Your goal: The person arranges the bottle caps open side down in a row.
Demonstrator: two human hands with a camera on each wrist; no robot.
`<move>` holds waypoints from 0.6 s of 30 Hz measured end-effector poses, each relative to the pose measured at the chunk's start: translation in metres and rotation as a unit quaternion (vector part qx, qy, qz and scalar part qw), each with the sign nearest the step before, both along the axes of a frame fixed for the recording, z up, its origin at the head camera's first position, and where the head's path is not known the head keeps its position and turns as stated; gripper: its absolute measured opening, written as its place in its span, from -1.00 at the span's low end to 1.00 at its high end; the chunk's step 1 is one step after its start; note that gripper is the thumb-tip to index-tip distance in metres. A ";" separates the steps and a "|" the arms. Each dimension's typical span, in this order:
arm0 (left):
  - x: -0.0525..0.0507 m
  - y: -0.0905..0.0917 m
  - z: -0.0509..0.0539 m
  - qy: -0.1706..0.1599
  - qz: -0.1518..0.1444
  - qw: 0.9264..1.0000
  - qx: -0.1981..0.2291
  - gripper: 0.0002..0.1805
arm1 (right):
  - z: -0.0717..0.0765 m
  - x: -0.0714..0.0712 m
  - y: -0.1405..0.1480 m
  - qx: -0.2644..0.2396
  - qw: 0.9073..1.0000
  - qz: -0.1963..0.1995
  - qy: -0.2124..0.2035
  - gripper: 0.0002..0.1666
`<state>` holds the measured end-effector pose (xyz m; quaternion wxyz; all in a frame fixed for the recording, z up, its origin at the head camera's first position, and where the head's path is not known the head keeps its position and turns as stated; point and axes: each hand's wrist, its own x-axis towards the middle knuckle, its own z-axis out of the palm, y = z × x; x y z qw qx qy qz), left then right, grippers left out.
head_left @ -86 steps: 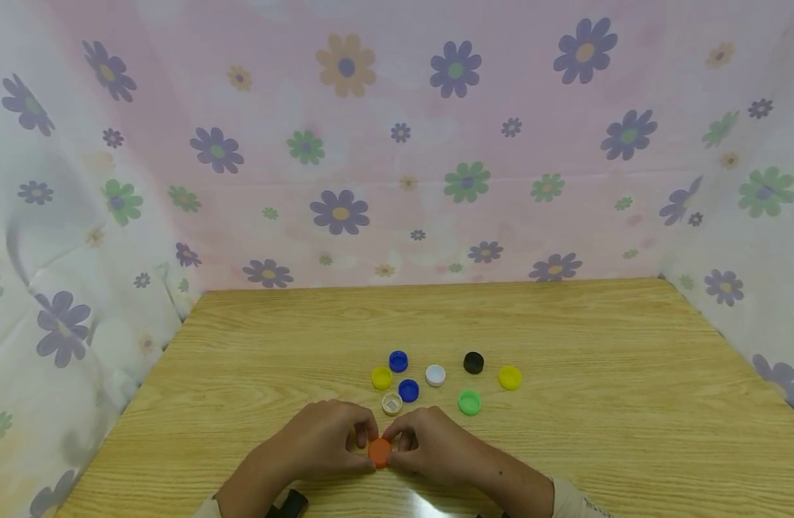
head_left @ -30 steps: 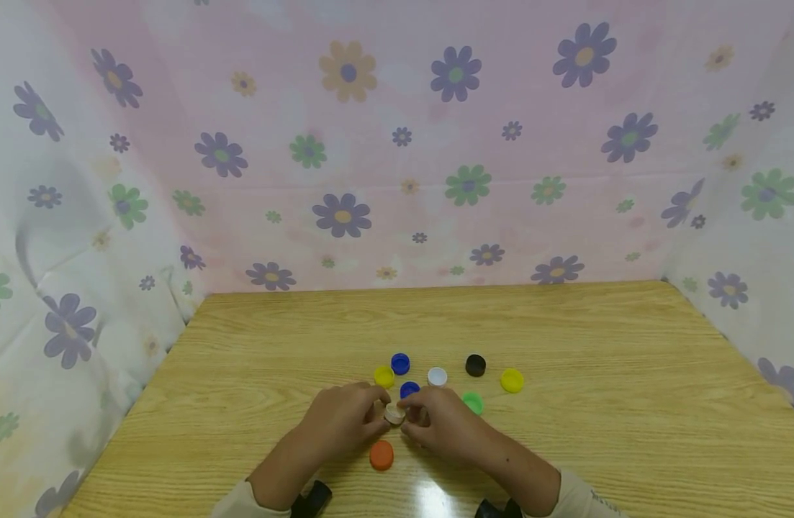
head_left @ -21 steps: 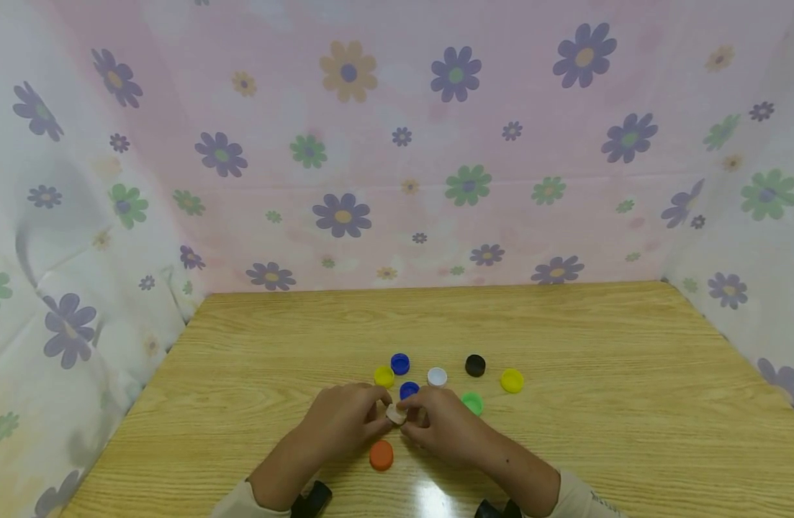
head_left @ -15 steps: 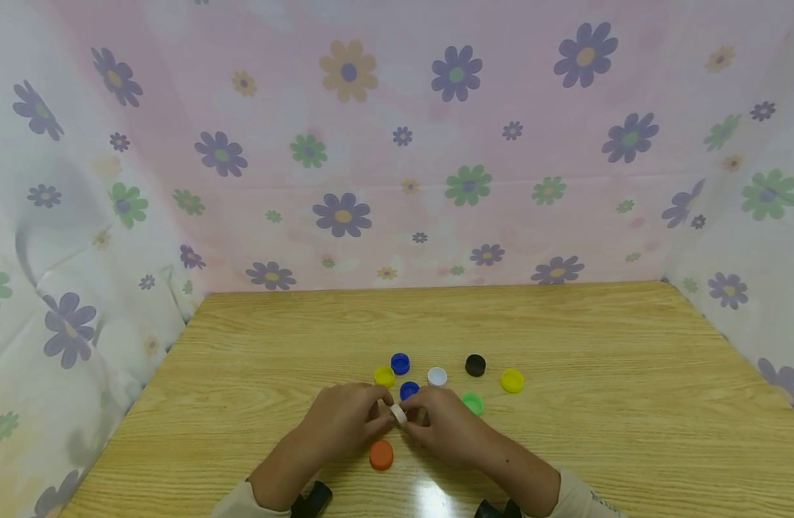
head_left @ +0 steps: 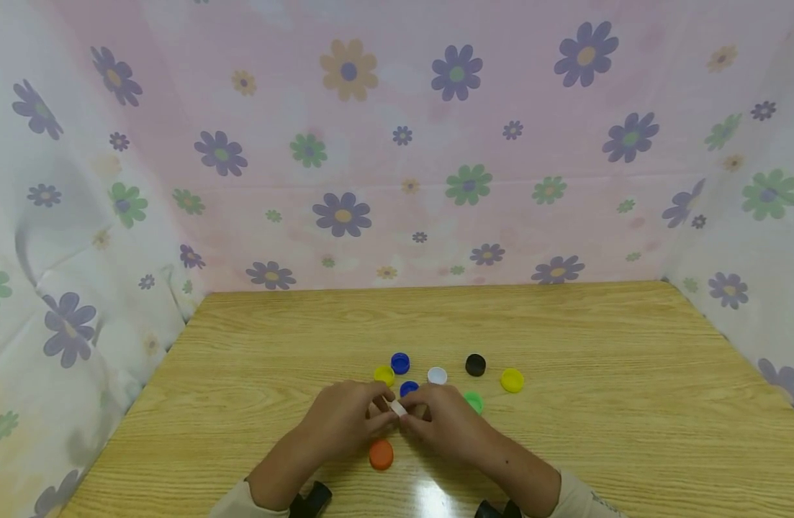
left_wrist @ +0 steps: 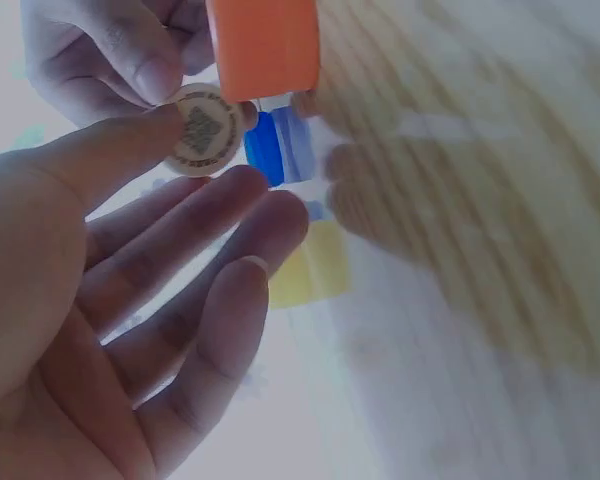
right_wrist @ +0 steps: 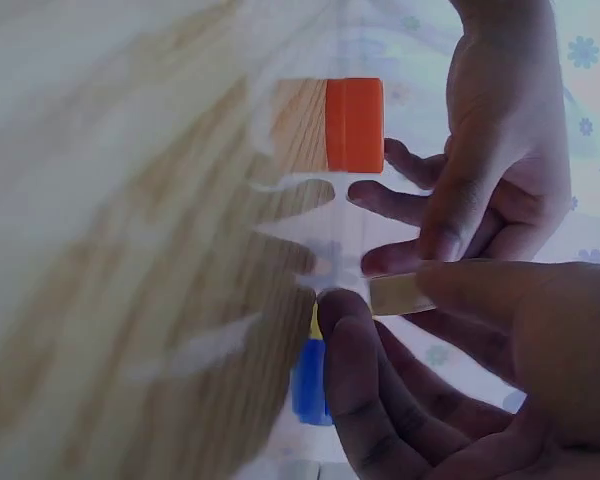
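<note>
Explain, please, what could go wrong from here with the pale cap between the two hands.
The pale cap is tilted on its edge, held only by fingertips of the left hand and right hand, so it might slip and roll away.
The nearer blue cap and the green cap are partly hidden by the right hand in the head view, so its knuckles could perhaps nudge them.
</note>
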<state>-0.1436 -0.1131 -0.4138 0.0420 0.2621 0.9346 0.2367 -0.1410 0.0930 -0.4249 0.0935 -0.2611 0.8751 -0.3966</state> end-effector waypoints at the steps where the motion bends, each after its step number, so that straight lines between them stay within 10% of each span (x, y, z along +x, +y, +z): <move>1: 0.000 0.000 0.001 0.008 0.000 1.000 0.003 -0.76 | 0.001 0.000 0.000 -0.007 1.000 0.000 -0.002 -0.78; 18: 0.001 0.002 0.007 0.087 0.005 0.991 0.099 -0.71 | 0.016 0.002 0.008 -0.087 0.996 -0.027 -0.017 -0.65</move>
